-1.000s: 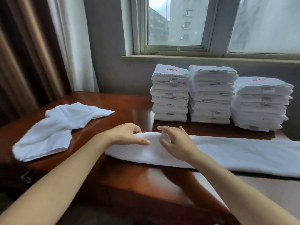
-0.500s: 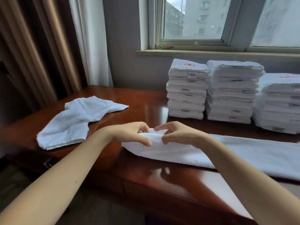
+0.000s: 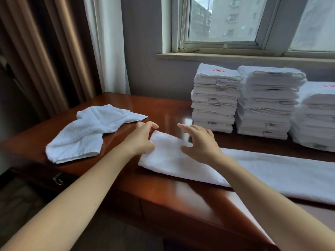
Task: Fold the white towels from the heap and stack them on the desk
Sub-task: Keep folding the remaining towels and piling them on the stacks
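A long white towel (image 3: 262, 171), folded lengthwise, lies across the wooden desk (image 3: 163, 189) and runs off to the right. Its left end is slightly raised between my hands. My left hand (image 3: 143, 138) touches that end at its left edge, with fingers loosely extended and the thumb hidden. On the towel just to the right rests my right hand (image 3: 199, 142), its fingers spread. Another white towel (image 3: 85, 133) lies crumpled at the desk's left. Three stacks of folded white towels (image 3: 215, 98) (image 3: 268, 104) (image 3: 317, 116) stand at the back under the window.
Brown and white curtains (image 3: 59, 51) hang at the left, beyond the desk's corner. The window sill (image 3: 235, 57) runs above the stacks. A drawer handle (image 3: 58, 180) shows on the desk's front left. Bare desk surface lies between the crumpled towel and the stacks.
Both hands pinched the towel's left end half a second ago; their fingers have now spread and moved apart. The camera view has swung left.
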`<state>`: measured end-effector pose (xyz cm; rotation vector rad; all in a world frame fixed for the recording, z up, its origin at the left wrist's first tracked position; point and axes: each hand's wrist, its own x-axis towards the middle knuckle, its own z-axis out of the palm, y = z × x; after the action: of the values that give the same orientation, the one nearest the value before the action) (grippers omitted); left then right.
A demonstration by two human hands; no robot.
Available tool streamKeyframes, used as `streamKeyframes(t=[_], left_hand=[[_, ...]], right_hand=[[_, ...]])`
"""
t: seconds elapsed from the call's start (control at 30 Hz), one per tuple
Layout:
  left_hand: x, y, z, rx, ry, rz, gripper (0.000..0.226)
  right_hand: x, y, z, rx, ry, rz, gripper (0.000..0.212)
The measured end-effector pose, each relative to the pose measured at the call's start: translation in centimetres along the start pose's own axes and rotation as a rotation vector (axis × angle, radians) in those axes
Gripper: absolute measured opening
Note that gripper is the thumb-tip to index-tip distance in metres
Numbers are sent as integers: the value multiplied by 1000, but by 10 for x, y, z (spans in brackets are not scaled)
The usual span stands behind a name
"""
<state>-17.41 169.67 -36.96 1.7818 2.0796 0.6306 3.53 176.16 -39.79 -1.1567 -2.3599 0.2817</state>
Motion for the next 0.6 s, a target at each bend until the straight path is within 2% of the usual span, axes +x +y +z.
streamKeyframes(t=[0.07, 0.13, 0.27, 0.37, 0.47, 0.6], left_hand=[[0, -1, 7, 239, 37, -49, 74], [1, 0, 16, 347, 93, -39, 73], [3, 16, 38, 212, 196, 140, 55], [3, 35, 67, 168, 90, 303, 44], [2, 37, 95, 282, -118, 254, 56], [8, 26, 104, 376, -117, 221, 61]], right_hand=[[-5, 9, 4, -59, 4, -14, 69], [-10, 17, 5, -105, -21, -11, 62], [-20, 26, 3, -135, -47, -1, 46], [-30, 35, 0, -177, -60, 21, 43], [-46, 52, -7, -195, -83, 90, 44], [-61, 63, -7, -206, -259, 178, 57]])
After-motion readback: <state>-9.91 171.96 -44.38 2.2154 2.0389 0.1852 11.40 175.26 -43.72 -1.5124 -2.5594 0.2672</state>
